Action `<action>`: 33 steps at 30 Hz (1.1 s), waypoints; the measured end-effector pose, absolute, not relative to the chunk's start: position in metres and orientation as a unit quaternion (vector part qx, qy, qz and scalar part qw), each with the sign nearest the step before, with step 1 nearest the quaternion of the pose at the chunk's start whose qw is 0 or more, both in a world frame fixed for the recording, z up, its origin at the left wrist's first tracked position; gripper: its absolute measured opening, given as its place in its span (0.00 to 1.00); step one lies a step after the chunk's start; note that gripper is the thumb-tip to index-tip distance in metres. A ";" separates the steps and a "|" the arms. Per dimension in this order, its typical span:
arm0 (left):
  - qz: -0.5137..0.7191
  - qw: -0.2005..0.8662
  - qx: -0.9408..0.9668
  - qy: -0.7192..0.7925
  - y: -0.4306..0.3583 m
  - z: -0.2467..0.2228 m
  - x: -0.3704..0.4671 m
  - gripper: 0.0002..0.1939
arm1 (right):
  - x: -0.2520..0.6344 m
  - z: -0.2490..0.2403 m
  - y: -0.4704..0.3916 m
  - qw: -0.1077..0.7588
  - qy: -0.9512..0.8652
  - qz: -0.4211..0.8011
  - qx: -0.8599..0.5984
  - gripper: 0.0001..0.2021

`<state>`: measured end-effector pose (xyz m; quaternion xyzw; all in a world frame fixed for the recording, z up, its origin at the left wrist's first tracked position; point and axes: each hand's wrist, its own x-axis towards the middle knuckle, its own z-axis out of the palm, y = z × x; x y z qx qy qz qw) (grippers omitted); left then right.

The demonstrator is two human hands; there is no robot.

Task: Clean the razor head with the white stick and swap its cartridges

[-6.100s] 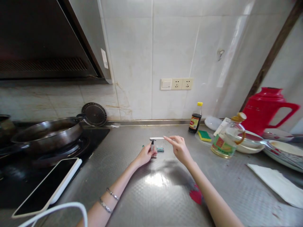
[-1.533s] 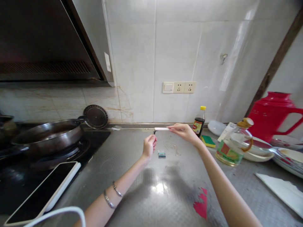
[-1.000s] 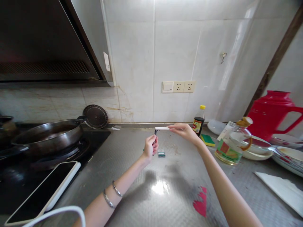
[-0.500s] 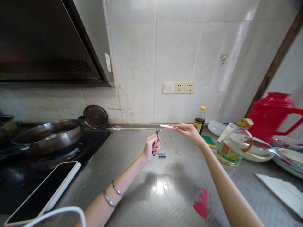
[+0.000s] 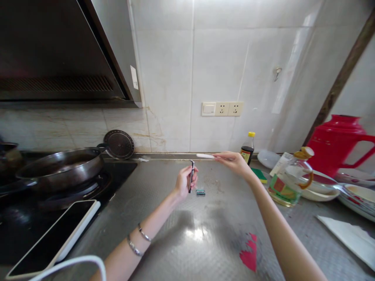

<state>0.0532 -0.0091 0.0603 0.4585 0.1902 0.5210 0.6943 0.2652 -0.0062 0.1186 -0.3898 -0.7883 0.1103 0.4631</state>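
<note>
My left hand point(image 5: 183, 181) is closed around a slim dark razor handle point(image 5: 192, 176), which stands nearly upright with its top end showing above my fingers. A green-and-silver razor blade cartridge point(image 5: 200, 192) lies on the metal counter just right of that hand. My right hand point(image 5: 230, 159) pinches one end of a thin white piece point(image 5: 205, 156), whose kind I cannot make out. This white piece points left, above and apart from the razor handle's top.
On the left are a pan point(image 5: 63, 168) on the stove and a phone point(image 5: 55, 238) with a white cable. To the right stand a sauce bottle point(image 5: 247, 150), a green sponge point(image 5: 258, 175), an oil jug point(image 5: 285, 185), dishes and a red thermos point(image 5: 336, 144).
My left hand has turned the razor handle, so its top now points differently and sits slightly further left. The white piece in my right hand has shifted slightly left.
</note>
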 end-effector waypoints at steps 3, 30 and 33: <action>0.513 0.702 0.458 0.186 -0.009 0.060 0.053 0.09 | 0.259 0.120 -0.009 0.448 -0.804 0.113 -0.375 0.15; 0.565 0.584 0.498 0.303 -0.008 0.057 0.059 0.15 | 0.259 0.128 -0.014 0.427 -0.812 0.065 -0.393 0.15; 0.580 0.564 0.503 0.305 -0.006 0.055 0.059 0.15 | 0.262 0.128 -0.014 0.419 -0.817 0.074 -0.389 0.15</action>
